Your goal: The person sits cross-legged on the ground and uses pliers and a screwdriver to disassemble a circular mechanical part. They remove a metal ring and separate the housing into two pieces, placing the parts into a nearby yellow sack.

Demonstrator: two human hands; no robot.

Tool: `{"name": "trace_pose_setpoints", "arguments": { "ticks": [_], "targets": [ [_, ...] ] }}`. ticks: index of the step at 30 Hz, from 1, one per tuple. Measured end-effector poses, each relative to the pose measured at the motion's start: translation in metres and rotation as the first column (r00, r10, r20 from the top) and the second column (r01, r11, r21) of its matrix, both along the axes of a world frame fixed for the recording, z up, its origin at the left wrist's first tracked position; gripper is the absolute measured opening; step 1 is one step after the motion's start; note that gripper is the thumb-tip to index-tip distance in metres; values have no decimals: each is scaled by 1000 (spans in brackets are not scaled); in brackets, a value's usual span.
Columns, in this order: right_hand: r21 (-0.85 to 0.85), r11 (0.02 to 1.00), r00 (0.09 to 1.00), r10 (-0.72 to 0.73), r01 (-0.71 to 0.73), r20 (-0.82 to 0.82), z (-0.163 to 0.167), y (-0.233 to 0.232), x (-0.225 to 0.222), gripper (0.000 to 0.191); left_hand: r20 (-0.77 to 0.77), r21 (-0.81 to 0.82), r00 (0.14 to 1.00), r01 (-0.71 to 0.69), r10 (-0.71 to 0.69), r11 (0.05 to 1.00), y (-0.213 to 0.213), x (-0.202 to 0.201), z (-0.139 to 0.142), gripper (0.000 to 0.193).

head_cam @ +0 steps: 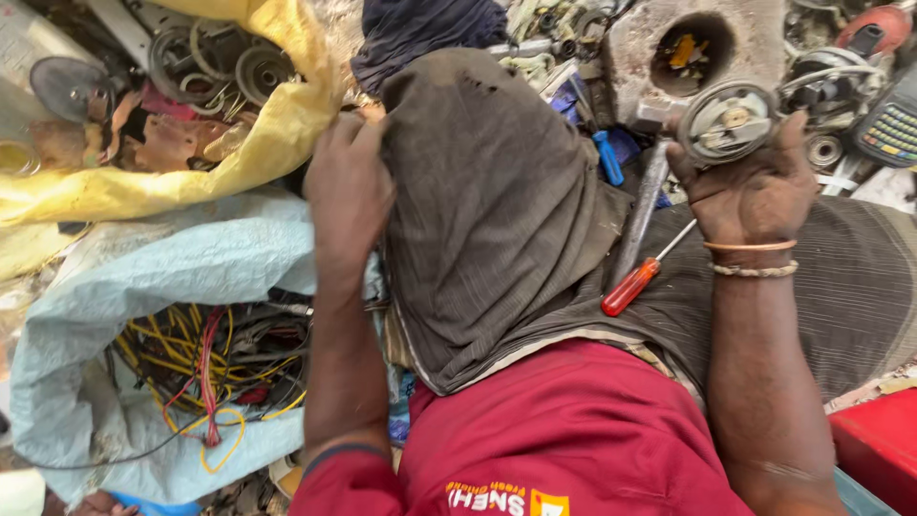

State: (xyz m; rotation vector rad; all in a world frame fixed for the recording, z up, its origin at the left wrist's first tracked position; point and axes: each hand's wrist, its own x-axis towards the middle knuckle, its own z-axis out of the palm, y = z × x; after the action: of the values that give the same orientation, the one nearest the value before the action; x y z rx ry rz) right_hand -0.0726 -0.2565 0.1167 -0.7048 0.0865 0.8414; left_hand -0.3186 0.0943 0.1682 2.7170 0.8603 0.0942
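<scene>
My left hand [347,186] is raised in the middle left and grips the edge of a dark grey cloth [487,210], which hangs down over my lap and red shirt. At the upper right, my right hand [750,191] holds up a round metal disc-shaped part [729,120] by its lower rim. Two thin bracelets circle that wrist. A screwdriver with a red handle [630,287] lies on the striped grey fabric between my arms, its shaft pointing up toward my right hand.
A yellow sack [277,134] of metal rings and scrap lies at the upper left. Below it, a pale blue sack [191,258] holds tangled yellow and red wires [205,373]. A stone block with a round hole [688,48], a keypad device [893,124] and a red box [879,444] lie to the right.
</scene>
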Motion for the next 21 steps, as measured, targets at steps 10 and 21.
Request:
{"name": "trace_pose_setpoints", "arguments": {
  "ticks": [10, 21],
  "targets": [
    [111, 992, 998, 59, -57, -22, 3, 9, -6, 76, -380, -147, 908, 131, -178, 980, -14, -50, -32, 54],
    [247, 968, 977, 13, 41, -213, 0, 1, -8, 63, -443, -3, 880, 189, -171, 982, -23, -51, -18, 23]
  ]
}}
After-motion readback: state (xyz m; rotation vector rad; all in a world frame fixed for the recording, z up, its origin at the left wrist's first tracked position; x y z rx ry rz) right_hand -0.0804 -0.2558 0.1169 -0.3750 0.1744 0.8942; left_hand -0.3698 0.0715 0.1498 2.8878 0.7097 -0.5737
